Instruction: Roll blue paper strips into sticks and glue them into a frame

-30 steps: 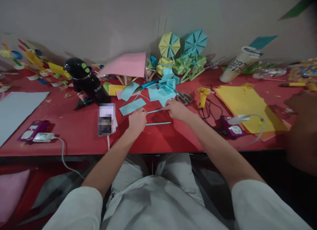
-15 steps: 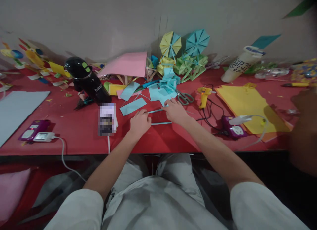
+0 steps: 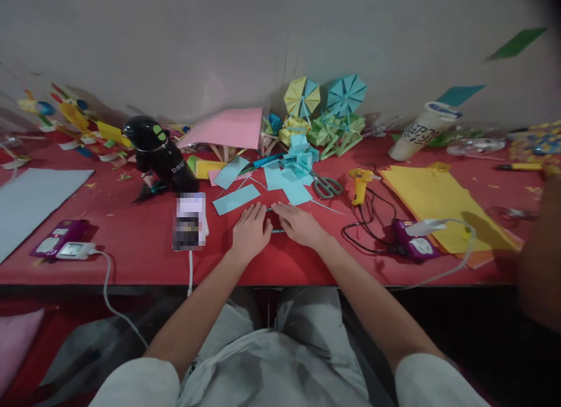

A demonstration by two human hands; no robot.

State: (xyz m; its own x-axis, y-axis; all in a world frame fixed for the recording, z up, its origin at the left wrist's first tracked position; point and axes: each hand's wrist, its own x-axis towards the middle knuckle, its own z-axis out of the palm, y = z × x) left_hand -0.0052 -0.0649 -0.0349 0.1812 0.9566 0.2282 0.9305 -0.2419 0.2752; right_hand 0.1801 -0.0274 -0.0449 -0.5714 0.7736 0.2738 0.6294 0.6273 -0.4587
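Both hands lie low over the red tabletop, close together. My left hand rests flat with its fingers stretched forward, over the left end of a narrow blue paper strip. Across from it, my right hand also has its fingers laid out flat, covering the strip's right part. A second thin blue strip shows between the hands, nearer to me; its ends are hidden. Just beyond my fingers lie a blue paper rectangle and a pile of light blue paper pieces.
Scissors and a yellow glue gun with a black cord lie right of the pile. A phone and a black bottle stand left. Folded paper wheels lean at the wall. Yellow sheets lie right.
My hands have come closer together and flattened over the upper strip, so less of it shows. The view has tilted up slightly.
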